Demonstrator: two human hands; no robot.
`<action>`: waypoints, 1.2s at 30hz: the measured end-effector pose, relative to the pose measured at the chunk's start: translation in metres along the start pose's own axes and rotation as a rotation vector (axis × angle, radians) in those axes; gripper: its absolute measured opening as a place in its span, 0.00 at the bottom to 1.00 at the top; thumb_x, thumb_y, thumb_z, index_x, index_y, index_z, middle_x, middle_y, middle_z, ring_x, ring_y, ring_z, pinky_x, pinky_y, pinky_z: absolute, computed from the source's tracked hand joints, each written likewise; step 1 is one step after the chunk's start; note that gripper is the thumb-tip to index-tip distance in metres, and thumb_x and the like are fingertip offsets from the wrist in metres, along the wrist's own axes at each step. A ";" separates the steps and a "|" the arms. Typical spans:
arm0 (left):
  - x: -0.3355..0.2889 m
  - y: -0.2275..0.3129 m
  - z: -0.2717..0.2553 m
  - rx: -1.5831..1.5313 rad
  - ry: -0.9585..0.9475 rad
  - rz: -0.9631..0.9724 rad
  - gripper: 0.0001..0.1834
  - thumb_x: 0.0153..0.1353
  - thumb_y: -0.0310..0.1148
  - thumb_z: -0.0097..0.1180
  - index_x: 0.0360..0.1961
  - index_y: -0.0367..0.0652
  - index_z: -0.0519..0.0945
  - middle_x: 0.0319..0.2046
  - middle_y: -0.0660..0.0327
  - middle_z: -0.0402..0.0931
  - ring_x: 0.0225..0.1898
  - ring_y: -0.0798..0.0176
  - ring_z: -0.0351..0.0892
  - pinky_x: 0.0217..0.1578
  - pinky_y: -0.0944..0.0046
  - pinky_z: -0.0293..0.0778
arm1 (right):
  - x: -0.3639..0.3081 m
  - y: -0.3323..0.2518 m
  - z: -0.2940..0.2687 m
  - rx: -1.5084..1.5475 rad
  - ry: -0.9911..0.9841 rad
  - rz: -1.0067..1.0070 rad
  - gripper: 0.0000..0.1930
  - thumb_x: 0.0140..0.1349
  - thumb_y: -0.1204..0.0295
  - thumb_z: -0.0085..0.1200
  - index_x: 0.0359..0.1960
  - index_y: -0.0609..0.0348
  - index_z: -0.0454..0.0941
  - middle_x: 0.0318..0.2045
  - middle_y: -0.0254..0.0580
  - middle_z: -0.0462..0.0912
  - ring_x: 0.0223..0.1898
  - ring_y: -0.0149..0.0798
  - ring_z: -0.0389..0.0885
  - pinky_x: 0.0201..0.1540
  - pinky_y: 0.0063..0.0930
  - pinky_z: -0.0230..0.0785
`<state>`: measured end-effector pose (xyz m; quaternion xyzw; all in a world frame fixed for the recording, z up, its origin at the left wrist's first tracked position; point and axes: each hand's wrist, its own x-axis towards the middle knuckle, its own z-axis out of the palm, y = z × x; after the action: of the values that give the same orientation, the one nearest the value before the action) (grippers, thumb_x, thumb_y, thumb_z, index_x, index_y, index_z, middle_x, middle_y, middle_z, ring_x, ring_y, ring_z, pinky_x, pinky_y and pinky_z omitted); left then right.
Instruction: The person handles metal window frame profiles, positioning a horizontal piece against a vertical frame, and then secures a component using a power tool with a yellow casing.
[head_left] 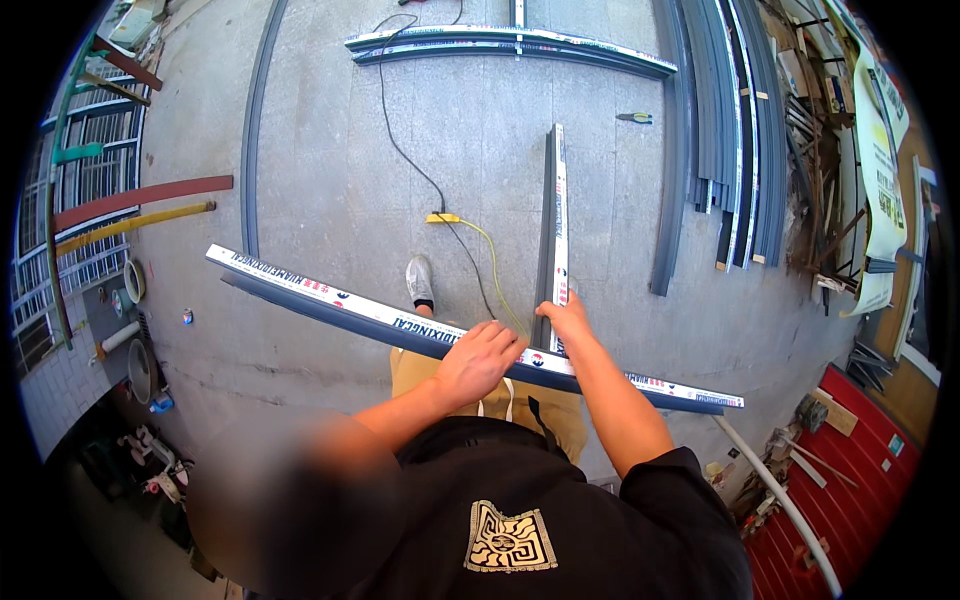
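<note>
The long bar (330, 302) lies across the person's lap, the left hand (478, 360) flat on its middle, fingers spread. The right hand (566, 318) pinches the short bar (553, 230) butted against it. Both look stiff, light and awkwardly long; mid-length holds balance best. A cable (420, 170) trails beyond.

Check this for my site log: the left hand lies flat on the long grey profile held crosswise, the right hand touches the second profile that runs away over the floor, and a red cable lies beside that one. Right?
Not quite. The head view shows the cable as yellow, not red. The rest holds: left hand flat on the crosswise profile, right hand on the second profile.
</note>
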<state>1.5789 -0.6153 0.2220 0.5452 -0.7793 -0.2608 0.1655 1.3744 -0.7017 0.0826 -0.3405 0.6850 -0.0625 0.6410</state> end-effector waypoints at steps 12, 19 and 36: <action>-0.140 -0.101 0.078 -0.255 -0.468 -0.667 0.10 0.61 0.32 0.60 0.43 0.45 0.86 0.41 0.55 0.86 0.46 0.47 0.85 0.46 0.51 0.81 | 0.045 0.025 -0.095 -0.064 0.288 -0.190 0.29 0.54 0.74 0.63 0.61 0.62 0.73 0.43 0.45 0.85 0.44 0.41 0.84 0.50 0.35 0.76; -0.125 -0.263 0.159 -0.147 -0.354 -1.170 0.17 0.65 0.43 0.59 0.46 0.42 0.87 0.41 0.44 0.87 0.45 0.39 0.86 0.47 0.46 0.81 | 0.070 0.053 -0.136 -0.191 0.437 -0.217 0.34 0.58 0.77 0.63 0.68 0.68 0.68 0.51 0.47 0.82 0.50 0.43 0.81 0.58 0.35 0.72; 0.045 -0.432 0.387 -0.853 0.471 -1.570 0.39 0.64 0.48 0.67 0.68 0.31 0.72 0.62 0.43 0.77 0.66 0.48 0.73 0.69 0.51 0.63 | 0.075 0.031 -0.141 0.028 0.636 -0.068 0.29 0.68 0.79 0.55 0.71 0.66 0.66 0.55 0.41 0.77 0.51 0.34 0.75 0.58 0.27 0.68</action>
<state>1.6825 -0.6863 -0.3461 0.8491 0.0297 -0.4454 0.2824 1.2362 -0.7689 0.0275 -0.3177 0.8384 -0.1969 0.3967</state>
